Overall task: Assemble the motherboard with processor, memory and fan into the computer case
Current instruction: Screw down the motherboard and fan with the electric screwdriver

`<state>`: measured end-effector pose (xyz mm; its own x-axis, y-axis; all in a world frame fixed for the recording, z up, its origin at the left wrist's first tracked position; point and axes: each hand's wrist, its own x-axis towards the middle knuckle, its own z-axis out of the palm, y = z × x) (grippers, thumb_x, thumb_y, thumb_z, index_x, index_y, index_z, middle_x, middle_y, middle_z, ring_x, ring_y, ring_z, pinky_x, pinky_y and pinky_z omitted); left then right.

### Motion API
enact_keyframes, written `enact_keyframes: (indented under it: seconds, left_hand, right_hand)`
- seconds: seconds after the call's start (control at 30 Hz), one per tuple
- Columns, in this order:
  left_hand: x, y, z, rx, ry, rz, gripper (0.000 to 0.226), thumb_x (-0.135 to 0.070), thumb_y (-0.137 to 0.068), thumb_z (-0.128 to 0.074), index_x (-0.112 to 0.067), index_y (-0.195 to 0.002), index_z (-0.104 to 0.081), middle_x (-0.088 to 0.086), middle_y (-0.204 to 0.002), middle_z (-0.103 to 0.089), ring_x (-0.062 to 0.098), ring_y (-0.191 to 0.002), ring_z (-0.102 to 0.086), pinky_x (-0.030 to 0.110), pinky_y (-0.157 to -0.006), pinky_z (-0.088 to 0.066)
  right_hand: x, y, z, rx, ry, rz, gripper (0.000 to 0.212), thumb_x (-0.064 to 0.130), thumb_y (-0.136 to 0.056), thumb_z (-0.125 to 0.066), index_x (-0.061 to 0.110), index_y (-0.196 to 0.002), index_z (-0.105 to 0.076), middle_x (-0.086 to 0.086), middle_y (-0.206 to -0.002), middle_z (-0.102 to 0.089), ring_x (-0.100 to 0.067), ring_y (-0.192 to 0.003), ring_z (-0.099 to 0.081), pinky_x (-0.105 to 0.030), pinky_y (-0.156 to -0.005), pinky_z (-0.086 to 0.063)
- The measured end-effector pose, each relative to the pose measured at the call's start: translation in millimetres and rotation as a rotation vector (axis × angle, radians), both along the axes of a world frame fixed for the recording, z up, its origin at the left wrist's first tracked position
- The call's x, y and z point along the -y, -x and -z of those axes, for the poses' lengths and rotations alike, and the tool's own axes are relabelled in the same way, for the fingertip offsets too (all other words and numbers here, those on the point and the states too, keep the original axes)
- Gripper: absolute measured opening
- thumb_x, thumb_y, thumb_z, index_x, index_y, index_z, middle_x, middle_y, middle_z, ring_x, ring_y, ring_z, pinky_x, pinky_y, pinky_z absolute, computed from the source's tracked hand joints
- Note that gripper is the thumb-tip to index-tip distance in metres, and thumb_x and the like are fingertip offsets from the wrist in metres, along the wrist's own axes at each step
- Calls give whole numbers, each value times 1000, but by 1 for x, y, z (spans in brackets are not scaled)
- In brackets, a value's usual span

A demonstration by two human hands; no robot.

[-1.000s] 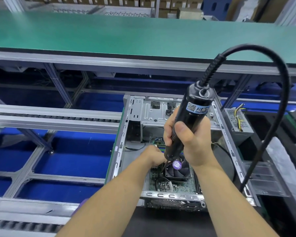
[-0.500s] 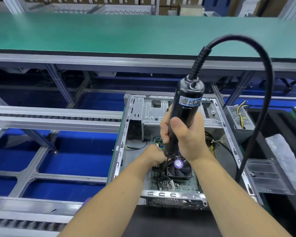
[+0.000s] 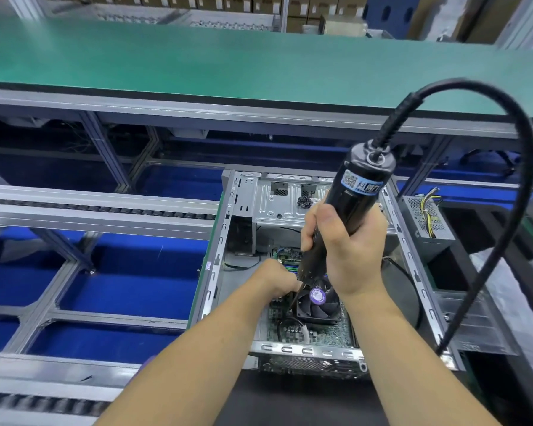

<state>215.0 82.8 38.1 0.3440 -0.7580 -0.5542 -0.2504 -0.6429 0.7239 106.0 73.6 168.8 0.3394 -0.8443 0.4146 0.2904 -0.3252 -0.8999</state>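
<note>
An open grey computer case (image 3: 219, 250) lies in front of me with the green motherboard (image 3: 323, 333) inside it. A black fan (image 3: 317, 305) with a purple hub label sits on the board. My right hand (image 3: 351, 250) grips a black electric screwdriver (image 3: 354, 204), held nearly upright, its bit pointing down at the fan's left corner. My left hand (image 3: 277, 279) reaches into the case and pinches the bit near its tip. The fingertips are partly hidden behind the tool.
The screwdriver's thick black cable (image 3: 502, 210) loops up and down to the right. A power supply (image 3: 425, 222) with yellow wires stands right of the case. A green bench top (image 3: 228, 63) runs across the back; roller rails (image 3: 99, 207) and blue floor lie to the left.
The screwdriver and my right hand have shifted slightly left, and its bit now sits lower by the fan's left corner. My left hand stays at the bit.
</note>
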Motion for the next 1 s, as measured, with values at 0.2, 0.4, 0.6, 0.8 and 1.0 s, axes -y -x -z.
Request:
enact_keyframes:
  seconds: [0.2,0.4,0.6,0.8,1.0]
  left_hand:
    - [1,0,-1,-26,-15,-25,39,-12,-81,-75,-15,-63,-41,4,-65,-42,19,-69,-39,26,-60,-31]
    - [-1,0,-4,-20,-29,-7,41,-15,-79,-73,-10,-55,-41,2,-56,-35,16,-55,-31,25,-57,-28]
    - [-2,-1,-5,10,-23,4,49,-17,-82,-72,-15,-55,-31,0,-53,-28,16,-53,-24,25,-48,-22]
    - [-1,1,-7,11,-24,20,44,-14,-82,-71,-14,-58,-34,3,-59,-34,18,-67,-32,30,-65,-29]
    - [-2,-1,-7,20,-20,37,49,-15,-82,-72,-18,-55,-31,2,-55,-31,18,-57,-26,26,-53,-23]
  right_hand:
    - [3,1,-5,26,-4,-5,45,40,-76,-66,-2,-73,-52,-10,-52,-54,-26,-42,-50,-26,-51,-42]
    - [3,-1,2,9,-24,-5,50,42,-76,-68,-5,-74,-52,-12,-53,-54,-29,-43,-49,-31,-51,-42]
    - [-1,0,1,61,-28,-7,48,41,-77,-66,-6,-77,-53,-10,-52,-54,-26,-42,-49,-27,-51,-43]
    - [-1,-1,-5,45,-22,-23,53,41,-76,-66,-11,-75,-54,-14,-50,-52,-27,-42,-48,-27,-50,-41]
    - [1,2,-3,28,-9,-76,53,40,-77,-65,-12,-77,-53,-16,-51,-53,-28,-43,-48,-28,-52,-42]
